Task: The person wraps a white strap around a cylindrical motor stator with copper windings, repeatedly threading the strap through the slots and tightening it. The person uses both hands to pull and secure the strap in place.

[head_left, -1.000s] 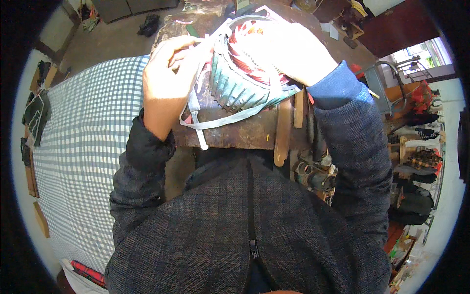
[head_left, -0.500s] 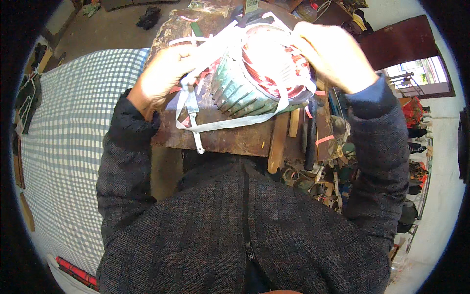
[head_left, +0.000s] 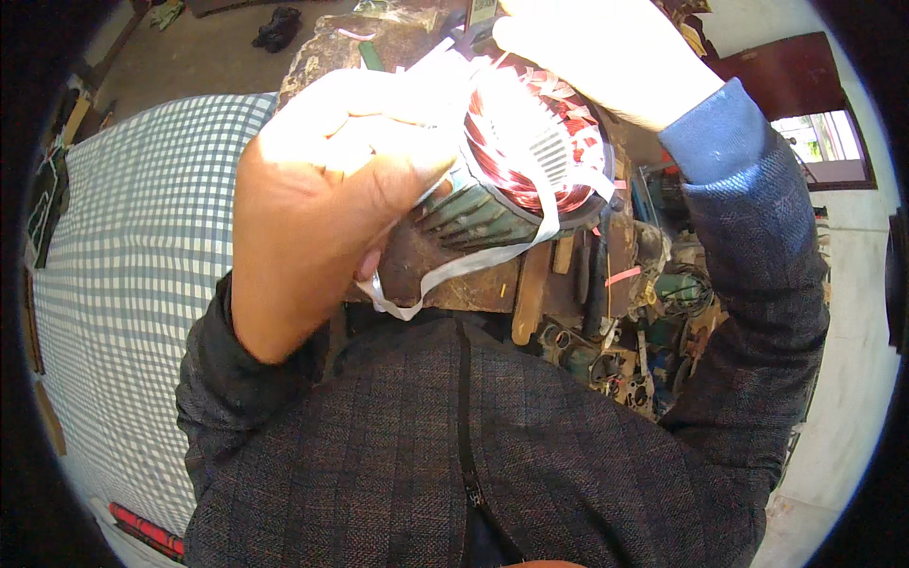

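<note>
A motor stator with a green finned housing [head_left: 483,213] stands on the workbench, its copper windings [head_left: 488,137] facing up. White lacing tape [head_left: 492,254] loops across the windings and hangs over the near side. At the stator's left, my left hand [head_left: 312,180] has its fingers curled in, closed on the tape, whose lower loop comes out beneath it. Over the far right rim reaches my right hand [head_left: 606,57]. It is washed out by glare, so its fingers and anything in them cannot be made out. Part of the stator's left side is hidden behind my left hand.
Wooden sticks [head_left: 532,293] and a dark-handled tool [head_left: 595,284] lie on the wooden workbench [head_left: 473,294] at the near right. Metal parts [head_left: 625,369] crowd below its right side. A checked cloth [head_left: 142,265] covers a surface at left.
My left hand has come nearer and up against the stator, covering the silver-handled tool. My right hand has moved up and left across the far rim. The hanging tape loop has changed shape.
</note>
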`<action>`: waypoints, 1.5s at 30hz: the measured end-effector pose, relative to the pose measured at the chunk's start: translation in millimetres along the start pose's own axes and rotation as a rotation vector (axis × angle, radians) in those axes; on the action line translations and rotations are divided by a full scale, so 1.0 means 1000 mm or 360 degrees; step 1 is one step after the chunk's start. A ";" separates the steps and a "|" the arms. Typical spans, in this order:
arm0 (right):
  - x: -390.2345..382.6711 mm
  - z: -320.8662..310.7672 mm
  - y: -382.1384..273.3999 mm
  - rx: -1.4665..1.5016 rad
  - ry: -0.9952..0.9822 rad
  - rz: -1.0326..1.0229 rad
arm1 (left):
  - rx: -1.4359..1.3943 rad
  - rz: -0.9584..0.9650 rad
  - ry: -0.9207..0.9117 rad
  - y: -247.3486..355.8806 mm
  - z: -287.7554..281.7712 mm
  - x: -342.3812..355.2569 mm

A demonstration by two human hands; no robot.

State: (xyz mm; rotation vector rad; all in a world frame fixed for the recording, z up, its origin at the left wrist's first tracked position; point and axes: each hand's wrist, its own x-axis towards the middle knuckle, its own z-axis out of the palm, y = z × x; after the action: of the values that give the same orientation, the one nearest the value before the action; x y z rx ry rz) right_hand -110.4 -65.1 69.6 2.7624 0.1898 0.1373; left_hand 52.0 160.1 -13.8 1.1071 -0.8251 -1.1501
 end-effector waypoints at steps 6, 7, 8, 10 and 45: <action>0.000 0.033 0.015 0.0594 0.0237 0.0008 | 0.1168 0.0844 -0.0504 -0.004 0.029 -0.020; -0.002 0.035 0.018 0.0702 0.0147 0.0101 | 0.1441 0.0978 -0.0687 -0.007 0.032 -0.022; -0.004 0.036 0.021 0.0807 0.0058 0.0195 | 0.1223 0.1169 -0.0731 -0.013 0.037 -0.018; -0.007 0.039 0.027 0.0899 -0.0072 0.0271 | 0.0939 0.1534 -0.0543 -0.024 0.048 -0.019; 0.002 0.014 -0.037 0.2287 -0.0016 0.0666 | 0.1028 0.1801 -0.0413 -0.049 0.093 -0.025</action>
State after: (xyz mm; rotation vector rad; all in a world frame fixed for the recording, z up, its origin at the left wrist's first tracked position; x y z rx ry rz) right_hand -111.0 -35.7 43.1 4.1883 -0.5216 0.1083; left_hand -53.9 160.7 -34.3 0.7460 -1.7898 -0.0414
